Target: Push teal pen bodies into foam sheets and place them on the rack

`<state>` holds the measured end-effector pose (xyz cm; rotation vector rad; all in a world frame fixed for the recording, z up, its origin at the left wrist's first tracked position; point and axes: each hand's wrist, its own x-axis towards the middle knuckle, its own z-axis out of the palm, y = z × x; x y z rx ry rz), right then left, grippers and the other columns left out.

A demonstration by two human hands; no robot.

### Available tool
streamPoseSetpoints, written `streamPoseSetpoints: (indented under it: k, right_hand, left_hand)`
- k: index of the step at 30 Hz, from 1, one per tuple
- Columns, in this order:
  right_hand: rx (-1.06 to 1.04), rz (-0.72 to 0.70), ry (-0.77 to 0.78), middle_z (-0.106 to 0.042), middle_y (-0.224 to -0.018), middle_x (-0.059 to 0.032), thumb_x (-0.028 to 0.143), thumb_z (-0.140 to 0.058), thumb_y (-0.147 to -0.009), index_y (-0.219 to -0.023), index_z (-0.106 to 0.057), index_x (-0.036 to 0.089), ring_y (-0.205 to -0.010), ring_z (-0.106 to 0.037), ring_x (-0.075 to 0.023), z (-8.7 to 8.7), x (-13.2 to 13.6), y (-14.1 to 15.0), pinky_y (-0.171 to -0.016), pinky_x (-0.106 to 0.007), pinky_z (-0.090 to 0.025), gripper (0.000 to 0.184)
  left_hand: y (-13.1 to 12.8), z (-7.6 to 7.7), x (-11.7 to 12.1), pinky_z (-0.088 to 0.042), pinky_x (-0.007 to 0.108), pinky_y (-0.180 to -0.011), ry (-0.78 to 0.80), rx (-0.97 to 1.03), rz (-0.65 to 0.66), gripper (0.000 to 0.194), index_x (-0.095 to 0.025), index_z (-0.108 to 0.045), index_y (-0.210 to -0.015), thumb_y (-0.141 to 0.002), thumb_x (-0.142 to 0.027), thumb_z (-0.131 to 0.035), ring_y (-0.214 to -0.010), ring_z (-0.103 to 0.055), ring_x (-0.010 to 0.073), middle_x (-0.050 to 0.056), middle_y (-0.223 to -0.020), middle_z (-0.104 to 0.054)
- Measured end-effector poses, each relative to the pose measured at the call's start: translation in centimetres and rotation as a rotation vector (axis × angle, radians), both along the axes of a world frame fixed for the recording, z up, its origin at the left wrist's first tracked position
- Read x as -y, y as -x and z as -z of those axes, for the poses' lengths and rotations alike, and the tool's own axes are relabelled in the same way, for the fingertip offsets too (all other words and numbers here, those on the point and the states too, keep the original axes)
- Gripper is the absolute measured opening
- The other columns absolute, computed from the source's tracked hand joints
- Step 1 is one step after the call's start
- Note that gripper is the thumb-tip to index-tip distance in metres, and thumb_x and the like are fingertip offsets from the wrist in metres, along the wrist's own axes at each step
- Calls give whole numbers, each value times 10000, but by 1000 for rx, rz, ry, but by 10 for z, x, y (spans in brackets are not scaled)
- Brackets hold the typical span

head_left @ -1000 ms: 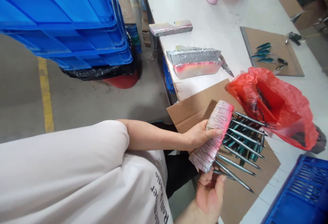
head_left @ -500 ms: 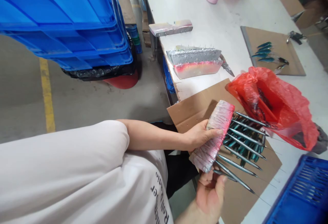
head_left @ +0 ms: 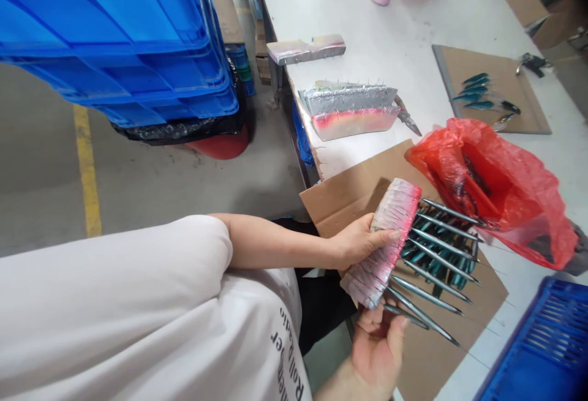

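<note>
My left hand [head_left: 361, 243] is closed around a pink and white block [head_left: 395, 211], thumb on top. A row of slender dark teal pieces [head_left: 443, 260], shaped like fishing lures with thin wires at their tips, sticks out from the block's far edge. Under the block's near end, my right hand [head_left: 377, 346] has curled fingers at the end of one slender teal piece [head_left: 408, 316]; its thumb stands apart. The fingertips are partly hidden by the block. Below the row lies a pile of similar teal pieces [head_left: 436, 284] on cardboard [head_left: 351, 202].
A red plastic bag [head_left: 528, 193] stands beyond the block, with a blue crate [head_left: 542, 333] at lower right. More blocks [head_left: 353, 122] and a board [head_left: 514, 101] with teal pieces lie on the white table [head_left: 367, 33]. Stacked blue bins [head_left: 151, 40] rise at the left.
Almost nothing differs. The teal piece at my right hand sits slightly further right, and the view has shifted a little. Both hands keep their places at the block.
</note>
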<state>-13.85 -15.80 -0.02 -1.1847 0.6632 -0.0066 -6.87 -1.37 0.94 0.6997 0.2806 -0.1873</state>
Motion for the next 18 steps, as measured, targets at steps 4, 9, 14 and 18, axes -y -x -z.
streamPoseSetpoints:
  k: [4, 9, 14, 18]
  right_hand:
    - [11, -10, 3, -652, -719, 33, 302, -584, -724, -782, -633, 221, -613, -595, -69, 1, 1, 0, -504, -166, -504, 111]
    - [15, 1, 6, -641, -683, 45, 297, -573, -733, -763, -628, 223, -567, -579, -61, 2, 0, 1, -490, -165, -500, 97]
    - [-10, 27, -11, -653, -710, 45, 289, -592, -717, -771, -626, 221, -610, -594, -58, 3, 0, 0, -537, -157, -508, 93]
    - [-16, 28, -17, -647, -688, 44, 279, -584, -723, -764, -625, 217, -604, -593, -60, 3, 1, -1, -535, -156, -506, 84]
  left_hand:
    - [0, 1, 1, -463, 222, -529, 3, 2, -2, 362, -178, -492, -967, -705, -391, -622, -577, -520, 95, 4, -752, -560]
    - [0, 1, 1, -461, 224, -548, -12, -26, 6, 377, -176, -498, -974, -695, -394, -628, -597, -525, 98, 12, -781, -574]
    - [0, 0, 0, -456, 217, -544, -21, -23, 6, 362, -176, -497, -957, -697, -392, -626, -595, -520, 96, 5, -760, -566]
    - [0, 1, 0, -460, 226, -552, -25, -6, 11, 374, -178, -494, -966, -697, -402, -626, -603, -518, 95, 8, -777, -560]
